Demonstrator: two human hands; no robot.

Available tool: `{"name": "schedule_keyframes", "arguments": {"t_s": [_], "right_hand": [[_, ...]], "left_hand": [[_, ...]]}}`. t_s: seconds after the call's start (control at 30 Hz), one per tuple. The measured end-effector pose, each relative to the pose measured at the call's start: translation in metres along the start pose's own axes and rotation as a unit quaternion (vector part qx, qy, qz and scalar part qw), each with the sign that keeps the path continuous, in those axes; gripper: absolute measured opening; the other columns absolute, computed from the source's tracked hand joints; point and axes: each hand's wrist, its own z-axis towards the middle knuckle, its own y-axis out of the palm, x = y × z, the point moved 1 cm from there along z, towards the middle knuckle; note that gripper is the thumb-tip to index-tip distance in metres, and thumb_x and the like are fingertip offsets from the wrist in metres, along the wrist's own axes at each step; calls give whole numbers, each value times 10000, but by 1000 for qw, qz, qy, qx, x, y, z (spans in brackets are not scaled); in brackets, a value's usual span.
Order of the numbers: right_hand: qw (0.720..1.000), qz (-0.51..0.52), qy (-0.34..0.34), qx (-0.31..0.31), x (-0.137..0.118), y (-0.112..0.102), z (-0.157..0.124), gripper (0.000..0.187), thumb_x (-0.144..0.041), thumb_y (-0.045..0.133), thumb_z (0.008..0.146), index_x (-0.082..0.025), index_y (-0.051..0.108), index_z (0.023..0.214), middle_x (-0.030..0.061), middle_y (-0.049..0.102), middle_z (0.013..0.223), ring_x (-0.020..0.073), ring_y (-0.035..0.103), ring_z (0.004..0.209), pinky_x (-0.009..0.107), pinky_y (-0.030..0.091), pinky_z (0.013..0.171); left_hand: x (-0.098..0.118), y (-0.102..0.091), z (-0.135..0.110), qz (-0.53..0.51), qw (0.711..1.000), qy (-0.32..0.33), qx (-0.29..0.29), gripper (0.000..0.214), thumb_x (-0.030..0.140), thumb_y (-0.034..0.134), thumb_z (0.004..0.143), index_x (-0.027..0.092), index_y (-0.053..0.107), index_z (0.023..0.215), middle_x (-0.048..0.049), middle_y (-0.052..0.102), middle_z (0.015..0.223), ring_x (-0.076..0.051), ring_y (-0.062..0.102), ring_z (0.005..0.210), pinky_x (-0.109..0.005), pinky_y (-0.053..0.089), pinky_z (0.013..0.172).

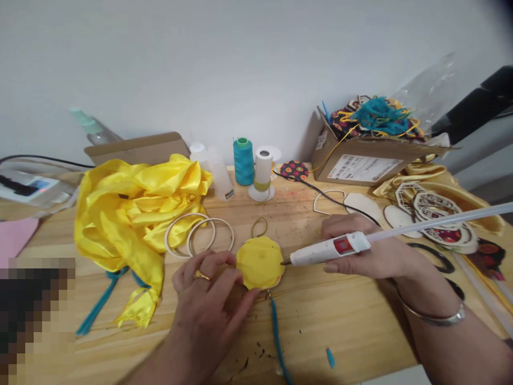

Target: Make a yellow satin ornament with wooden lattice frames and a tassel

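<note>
My right hand (360, 246) is wrapped round a white hot glue gun (316, 252). A long clear glue stick (436, 220) sticks out of its back end. The nozzle meets the right edge of a round yellow fabric disc (260, 262) lying on the table. My left hand (216, 289), with a ring on one finger, grips the left and lower edge of that disc between thumb and fingers. A thin cord loop (259, 227) shows at the disc's top, and a teal cord (276, 331) trails from its bottom towards me.
Yellow satin cloth (120, 208) is heaped at left beside two pale rings (210, 238). Behind stand a teal thread cone (243, 163), a white spool (263, 168) and a white bottle (218, 174). A cardboard box (356, 160) of scraps and several wooden cutouts (436, 211) are at right.
</note>
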Motion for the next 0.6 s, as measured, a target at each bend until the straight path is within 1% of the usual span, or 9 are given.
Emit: {"name": "schedule_keyframes", "arguments": {"t_s": [0.13,0.3,0.47,0.6], "right_hand": [[1000,-4,-6,-7,0,1,1,334,-400,657,767,-149,517,597,-20,469,581,91,433,545,237,333,513],[1000,-12,7,-9,-1,2,3,339,-397,647,773,-152,504,587,-21,461,574,89,425,534,237,317,501],[1000,-14,14,-8,0,2,2,341,-395,641,775,-156,497,578,-24,454,566,86,417,524,238,307,496],[1000,-17,18,5,1,2,2,348,-400,650,764,-159,487,573,-28,447,552,83,410,512,237,298,490]], "left_hand": [[3,-1,1,-10,1000,22,7,152,202,666,744,247,595,870,-49,642,939,-301,516,995,-527,403,854],[5,-1,3,-27,999,22,5,149,154,652,755,244,614,868,-43,668,957,-307,492,1002,-536,402,843],[4,-1,2,-29,999,29,1,163,143,652,750,241,612,874,-41,675,957,-309,487,1002,-535,398,840],[4,0,1,-37,999,20,4,130,179,660,758,245,621,864,-28,687,948,-308,489,1008,-529,384,848]]}}
